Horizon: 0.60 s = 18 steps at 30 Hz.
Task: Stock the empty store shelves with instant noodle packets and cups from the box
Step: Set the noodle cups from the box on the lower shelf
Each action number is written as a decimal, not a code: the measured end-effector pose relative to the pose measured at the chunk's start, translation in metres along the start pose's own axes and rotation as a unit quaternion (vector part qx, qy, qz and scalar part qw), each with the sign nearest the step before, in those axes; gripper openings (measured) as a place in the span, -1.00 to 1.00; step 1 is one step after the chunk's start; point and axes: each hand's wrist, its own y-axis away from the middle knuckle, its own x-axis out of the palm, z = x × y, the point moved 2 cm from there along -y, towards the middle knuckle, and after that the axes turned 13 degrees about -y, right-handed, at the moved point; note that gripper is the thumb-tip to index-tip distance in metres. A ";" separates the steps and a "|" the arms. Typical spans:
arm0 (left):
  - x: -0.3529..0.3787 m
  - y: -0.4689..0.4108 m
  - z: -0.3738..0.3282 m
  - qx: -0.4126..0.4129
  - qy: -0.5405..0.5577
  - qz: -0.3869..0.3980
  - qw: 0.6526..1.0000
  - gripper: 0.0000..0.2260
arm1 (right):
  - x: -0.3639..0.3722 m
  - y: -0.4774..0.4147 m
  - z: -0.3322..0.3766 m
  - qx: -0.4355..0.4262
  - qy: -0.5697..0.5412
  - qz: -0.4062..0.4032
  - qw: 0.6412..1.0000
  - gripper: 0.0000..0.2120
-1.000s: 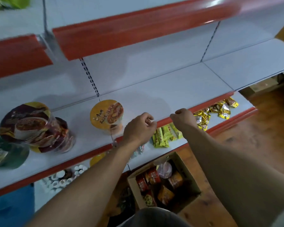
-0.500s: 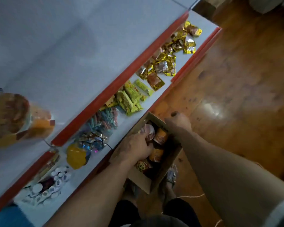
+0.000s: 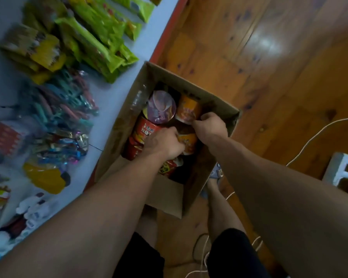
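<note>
Inside the box (image 3: 165, 193), the left hand (image 3: 161, 143) and right hand (image 3: 209, 127) curl their fingers round an orange cup (image 3: 187, 143), apparently from both sides. It is likely light and thin-walled, so grip the body, not the lid. Beyond, a purple-lidded cup (image 3: 162, 106) crowds it. Lift straight up, clear of the shelf (image 3: 117, 93) edge.

Open cardboard box (image 3: 215, 101) on the floor (image 3: 269, 77) holds jumbled noodle cups: red cup (image 3: 147, 130) at left, purple-lidded cup (image 3: 162, 107), far orange cup (image 3: 188, 109), near orange cup (image 3: 187, 142)
</note>
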 end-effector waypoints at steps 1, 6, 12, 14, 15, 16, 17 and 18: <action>0.008 -0.018 -0.001 -0.004 0.015 0.009 1.000 -0.65 | 0.008 -0.014 -0.011 0.012 -0.009 0.005 1.000 -0.63; 0.027 -0.092 -0.005 -0.027 0.138 0.022 0.990 -0.58 | 0.036 -0.073 -0.046 0.069 -0.078 0.005 0.995 -0.56; 0.021 -0.155 -0.025 -0.023 0.263 -0.020 0.964 -0.57 | 0.064 -0.130 -0.064 0.091 -0.193 0.012 0.977 -0.62; 0.023 -0.171 -0.030 -0.024 0.262 -0.018 0.965 -0.60 | 0.070 -0.142 -0.069 0.116 -0.229 0.013 0.967 -0.64; 0.025 -0.177 -0.031 -0.026 0.252 -0.012 0.967 -0.63 | 0.072 -0.146 -0.071 0.138 -0.248 0.015 0.959 -0.66; 0.027 -0.183 -0.032 -0.025 0.239 -0.017 0.971 -0.65 | 0.075 -0.150 -0.073 0.158 -0.264 0.021 0.951 -0.68; 0.029 -0.188 -0.031 -0.021 0.224 -0.023 0.974 -0.64 | 0.076 -0.152 -0.073 0.169 -0.271 0.026 0.947 -0.70; 0.032 -0.194 -0.031 -0.015 0.209 -0.031 0.977 -0.62 | 0.077 -0.155 -0.075 0.172 -0.278 0.034 0.944 -0.69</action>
